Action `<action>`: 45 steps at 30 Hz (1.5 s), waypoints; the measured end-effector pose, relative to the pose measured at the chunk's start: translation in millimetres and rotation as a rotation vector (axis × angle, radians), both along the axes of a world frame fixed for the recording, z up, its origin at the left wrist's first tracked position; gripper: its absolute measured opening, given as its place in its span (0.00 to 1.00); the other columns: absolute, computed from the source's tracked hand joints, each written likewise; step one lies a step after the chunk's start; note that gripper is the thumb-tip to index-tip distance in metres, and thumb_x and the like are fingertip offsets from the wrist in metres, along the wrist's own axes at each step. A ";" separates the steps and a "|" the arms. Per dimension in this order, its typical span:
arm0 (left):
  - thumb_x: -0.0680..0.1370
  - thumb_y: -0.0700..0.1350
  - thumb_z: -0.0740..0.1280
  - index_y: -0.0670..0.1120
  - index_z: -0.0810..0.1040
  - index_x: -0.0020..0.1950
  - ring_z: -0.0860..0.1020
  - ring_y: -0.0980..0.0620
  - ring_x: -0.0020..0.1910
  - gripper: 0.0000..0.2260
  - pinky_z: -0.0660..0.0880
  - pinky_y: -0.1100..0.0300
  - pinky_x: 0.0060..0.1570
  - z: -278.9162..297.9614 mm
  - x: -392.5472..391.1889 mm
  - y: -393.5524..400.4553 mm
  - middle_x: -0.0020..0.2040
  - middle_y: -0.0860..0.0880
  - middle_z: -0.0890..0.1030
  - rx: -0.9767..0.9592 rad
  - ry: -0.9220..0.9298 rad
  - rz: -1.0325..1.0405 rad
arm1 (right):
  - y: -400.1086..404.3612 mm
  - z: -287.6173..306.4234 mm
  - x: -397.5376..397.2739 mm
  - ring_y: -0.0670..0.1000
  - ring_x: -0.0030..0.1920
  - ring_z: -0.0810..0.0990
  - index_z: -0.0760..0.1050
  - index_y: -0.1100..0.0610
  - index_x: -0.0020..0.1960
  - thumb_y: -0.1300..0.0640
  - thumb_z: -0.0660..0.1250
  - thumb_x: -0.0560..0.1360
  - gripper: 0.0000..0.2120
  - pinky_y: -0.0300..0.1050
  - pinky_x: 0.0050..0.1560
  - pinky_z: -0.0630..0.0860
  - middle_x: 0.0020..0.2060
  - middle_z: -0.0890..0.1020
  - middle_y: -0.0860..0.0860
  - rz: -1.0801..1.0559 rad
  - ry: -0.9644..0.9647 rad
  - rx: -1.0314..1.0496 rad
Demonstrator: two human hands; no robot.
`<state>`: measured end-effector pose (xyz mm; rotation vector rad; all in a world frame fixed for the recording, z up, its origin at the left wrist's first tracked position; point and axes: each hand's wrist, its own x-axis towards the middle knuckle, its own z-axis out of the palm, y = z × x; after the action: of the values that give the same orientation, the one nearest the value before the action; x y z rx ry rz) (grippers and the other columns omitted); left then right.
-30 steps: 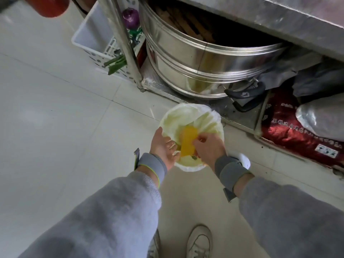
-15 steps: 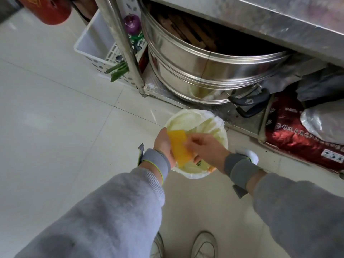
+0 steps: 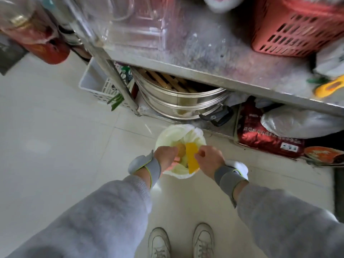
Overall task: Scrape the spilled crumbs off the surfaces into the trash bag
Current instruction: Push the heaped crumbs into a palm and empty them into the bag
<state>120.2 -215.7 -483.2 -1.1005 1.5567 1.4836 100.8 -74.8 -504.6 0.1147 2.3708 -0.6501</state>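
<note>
— Where's the flat yellow plastic scraper?
— Pinched in the right hand, over the white trash bag on the tiled floor (by the steel table's front edge).
— The left hand?
— Fingers curled over the bag; a grip, I cannot tell

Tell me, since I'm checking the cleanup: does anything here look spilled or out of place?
Yes. The steel counter is dusted with whitish powder and specks, heaviest beside the red basket. Dark specks also lie on the floor by the red sack. Both hands work over the trash bag.
</note>
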 end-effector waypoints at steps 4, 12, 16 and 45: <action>0.80 0.42 0.58 0.46 0.72 0.39 0.73 0.55 0.30 0.10 0.67 0.67 0.27 77.5 -0.5 9.5 0.36 0.49 0.75 -0.092 0.042 -0.122 | 18.1 72.3 15.3 0.62 0.39 0.80 0.72 0.57 0.32 0.58 0.64 0.73 0.11 0.52 0.41 0.78 0.35 0.80 0.62 -0.209 -0.019 -0.163; 0.79 0.41 0.60 0.47 0.72 0.38 0.73 0.54 0.31 0.10 0.68 0.67 0.28 298.0 20.8 71.6 0.36 0.49 0.75 0.009 0.210 -0.211 | 93.2 284.7 66.0 0.54 0.25 0.72 0.71 0.56 0.31 0.63 0.63 0.76 0.14 0.39 0.26 0.70 0.27 0.76 0.56 -0.666 0.012 -0.386; 0.79 0.42 0.60 0.46 0.74 0.41 0.74 0.53 0.34 0.08 0.68 0.64 0.34 379.0 42.9 128.5 0.38 0.48 0.77 0.078 0.273 -0.333 | 133.7 364.8 107.2 0.52 0.26 0.72 0.70 0.57 0.34 0.64 0.61 0.78 0.13 0.37 0.23 0.70 0.30 0.73 0.57 -0.910 0.048 -0.525; 0.80 0.39 0.57 0.45 0.71 0.37 0.71 0.53 0.34 0.12 0.66 0.67 0.31 515.2 396.2 722.2 0.36 0.47 0.74 0.428 0.480 -1.591 | 572.8 503.8 567.1 0.43 0.16 0.71 0.68 0.60 0.37 0.66 0.61 0.78 0.11 0.32 0.17 0.68 0.24 0.72 0.54 -2.200 0.708 -0.730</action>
<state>516.4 506.6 32.0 0.7750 1.5363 0.7691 667.9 498.0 -0.8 2.5268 1.2232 -2.5831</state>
